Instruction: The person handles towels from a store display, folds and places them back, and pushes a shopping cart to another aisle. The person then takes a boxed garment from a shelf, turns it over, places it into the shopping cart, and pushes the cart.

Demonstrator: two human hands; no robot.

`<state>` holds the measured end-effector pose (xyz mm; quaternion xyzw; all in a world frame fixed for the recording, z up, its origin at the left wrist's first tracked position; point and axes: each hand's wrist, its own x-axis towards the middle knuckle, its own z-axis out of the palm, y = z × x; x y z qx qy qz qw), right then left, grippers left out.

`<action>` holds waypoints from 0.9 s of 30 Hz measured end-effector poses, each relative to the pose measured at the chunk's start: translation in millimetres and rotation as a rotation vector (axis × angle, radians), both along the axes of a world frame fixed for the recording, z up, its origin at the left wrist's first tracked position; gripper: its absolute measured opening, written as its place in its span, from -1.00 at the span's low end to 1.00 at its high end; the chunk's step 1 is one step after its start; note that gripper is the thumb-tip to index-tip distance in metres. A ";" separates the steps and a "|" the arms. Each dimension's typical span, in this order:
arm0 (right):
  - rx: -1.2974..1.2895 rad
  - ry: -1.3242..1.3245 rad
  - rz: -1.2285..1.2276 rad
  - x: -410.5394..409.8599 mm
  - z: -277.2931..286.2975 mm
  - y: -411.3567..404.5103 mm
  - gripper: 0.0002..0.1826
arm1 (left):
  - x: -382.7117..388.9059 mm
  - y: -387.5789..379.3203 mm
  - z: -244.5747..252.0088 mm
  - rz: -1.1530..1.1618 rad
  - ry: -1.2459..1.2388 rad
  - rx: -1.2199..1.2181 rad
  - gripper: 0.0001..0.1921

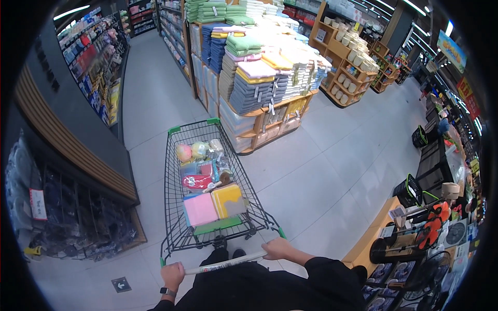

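Note:
My left hand (172, 274), with a watch at its wrist, is closed round the left end of a shopping cart's handle (225, 263). The handle's right end is in the grip of my right hand (274, 248). Ahead of me stands the wire shopping cart (253, 194) with green corners. Near its close end lie a folded pink textile (199, 209) and a yellow and grey one (228, 200). Beyond them are a red packaged item (197, 181), a brown item (225, 178) and several bagged goods, among them a pink and yellow round one (184, 152).
A wooden display (255, 128) stacked with folded towels (251, 93) stands close to the cart's far right corner. At left is a slatted wall panel (78, 140). Fans (432, 229) stand on a wooden-edged display at right. Shopping baskets (407, 190) sit farther back. Aisles of tiled floor run ahead.

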<state>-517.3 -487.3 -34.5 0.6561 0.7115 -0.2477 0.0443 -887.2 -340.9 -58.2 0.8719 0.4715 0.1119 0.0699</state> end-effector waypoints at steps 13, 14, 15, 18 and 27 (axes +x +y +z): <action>0.106 -0.074 0.085 11.8 -4.1 115.7 -0.67 | -0.6 70.1 1.2 0.154 -0.020 0.055 -0.70; 0.085 -0.089 0.092 11.7 -3.4 125.7 -0.68 | -0.6 77.6 0.3 0.155 -0.024 0.080 -0.70; 0.089 -0.093 0.095 12.4 -3.3 137.1 -0.68 | -0.7 84.8 1.9 0.166 -0.029 0.104 -0.70; 0.124 -0.051 0.129 14.1 -1.9 170.3 -0.69 | 3.1 117.8 7.3 0.182 -0.034 0.063 -0.70; 0.147 -0.150 0.045 21.1 26.3 268.8 -0.71 | 15.7 222.8 31.8 0.111 -0.090 0.031 -0.70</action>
